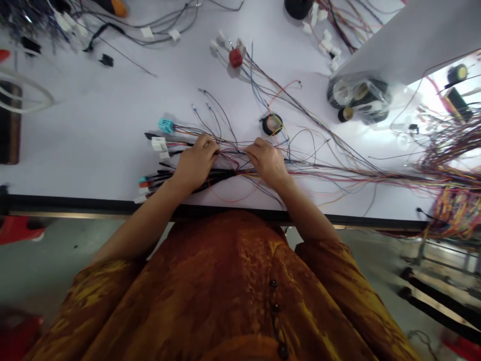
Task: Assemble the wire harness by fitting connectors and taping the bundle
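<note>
A long bundle of thin wires [334, 174] runs along the front of the white table. My left hand [198, 159] is closed with fingertips pinched on wires of this bundle. A short way to the right, my right hand [267, 159] also pinches some of the wires. Left of my hands the bundle ends in a light-blue connector [166, 125], white connectors [160, 145] and a second blue connector [143, 182]. Black sleeving [221, 174] covers part of it below my hands. Just beyond my right hand lies a roll of black tape [272, 124].
A red connector [235, 58] with wires lies farther back. Bagged tape rolls [361, 98] stand beside a white post [398, 40]. Tangled wires [456, 150] fill the right end, and more cables [165, 30] lie back left. The black table edge [93, 205] runs before me.
</note>
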The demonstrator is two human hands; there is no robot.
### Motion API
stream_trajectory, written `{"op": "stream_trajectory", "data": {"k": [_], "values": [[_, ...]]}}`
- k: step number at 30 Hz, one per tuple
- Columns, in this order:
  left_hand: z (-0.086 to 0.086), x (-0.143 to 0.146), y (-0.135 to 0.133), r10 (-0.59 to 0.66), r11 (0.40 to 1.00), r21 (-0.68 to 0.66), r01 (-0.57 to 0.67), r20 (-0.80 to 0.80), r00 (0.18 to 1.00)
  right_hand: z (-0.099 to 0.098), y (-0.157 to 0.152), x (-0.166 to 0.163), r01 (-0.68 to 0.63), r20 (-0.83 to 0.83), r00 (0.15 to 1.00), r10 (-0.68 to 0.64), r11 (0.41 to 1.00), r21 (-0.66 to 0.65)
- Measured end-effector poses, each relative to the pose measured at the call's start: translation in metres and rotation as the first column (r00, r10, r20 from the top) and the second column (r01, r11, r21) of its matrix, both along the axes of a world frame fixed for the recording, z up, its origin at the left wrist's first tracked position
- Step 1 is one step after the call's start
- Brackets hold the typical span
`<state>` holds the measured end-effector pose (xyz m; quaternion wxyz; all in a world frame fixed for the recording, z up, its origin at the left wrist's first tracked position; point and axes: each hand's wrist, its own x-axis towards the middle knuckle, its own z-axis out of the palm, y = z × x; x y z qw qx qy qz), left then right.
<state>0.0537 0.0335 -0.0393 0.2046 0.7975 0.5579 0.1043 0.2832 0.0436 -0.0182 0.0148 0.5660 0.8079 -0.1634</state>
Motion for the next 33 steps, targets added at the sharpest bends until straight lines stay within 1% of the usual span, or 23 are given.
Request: {"op": "stream_trajectory", "data": {"k": [4, 6, 10, 12, 15, 17, 20, 23, 26, 30, 33], "values": [[-0.007, -0.004, -0.001, -0.022, 0.999, 0.047, 0.021, 0.020, 1.000, 0.003, 0.006, -0.004, -0.041, 0.020, 0.999, 0.041, 0.999, -0.026], [-0.010, -0.006, -0.001, -0.030, 0.998, 0.063, 0.028, 0.028, 0.999, 0.003, 0.009, -0.005, -0.074, -0.008, 0.997, 0.074, 0.997, -0.027], [-0.010, -0.006, -0.001, -0.041, 0.998, 0.053, 0.039, 0.035, 0.999, 0.000, 0.011, -0.005, -0.152, -0.072, 0.986, 0.152, 0.988, 0.010], [-0.011, -0.006, -0.001, -0.046, 0.998, 0.054, 0.043, 0.040, 0.998, 0.001, 0.011, -0.006, -0.142, -0.033, 0.989, 0.142, 0.990, 0.019], [-0.013, -0.006, -0.003, -0.051, 0.996, 0.068, 0.050, 0.017, 0.999, 0.004, 0.010, -0.010, -0.109, 0.073, 0.992, 0.108, 0.994, 0.011], [-0.015, -0.007, -0.004, -0.050, 0.995, 0.081, 0.051, -0.011, 0.999, 0.003, 0.010, -0.013, -0.117, 0.129, 0.985, 0.115, 0.993, 0.005], [-0.016, -0.008, -0.005, -0.048, 0.996, 0.077, 0.050, -0.024, 0.999, -0.003, 0.012, -0.013, -0.159, 0.153, 0.976, 0.155, 0.987, 0.015], [-0.016, -0.008, -0.005, -0.038, 0.998, 0.048, 0.038, -0.002, 0.999, -0.010, 0.012, -0.008, -0.196, 0.121, 0.974, 0.191, 0.980, 0.031], [-0.016, -0.009, -0.004, -0.024, 0.999, 0.039, 0.022, 0.066, 0.998, -0.014, 0.011, -0.003, -0.200, 0.060, 0.979, 0.197, 0.979, 0.041], [-0.019, -0.010, -0.002, -0.022, 0.999, 0.033, 0.017, 0.175, 0.984, -0.010, 0.010, -0.002, -0.172, -0.036, 0.984, 0.172, 0.985, 0.007], [-0.023, -0.012, -0.001, -0.022, 0.999, 0.037, 0.015, 0.218, 0.976, -0.005, 0.012, -0.007, -0.169, -0.066, 0.984, 0.166, 0.985, -0.032]]}}
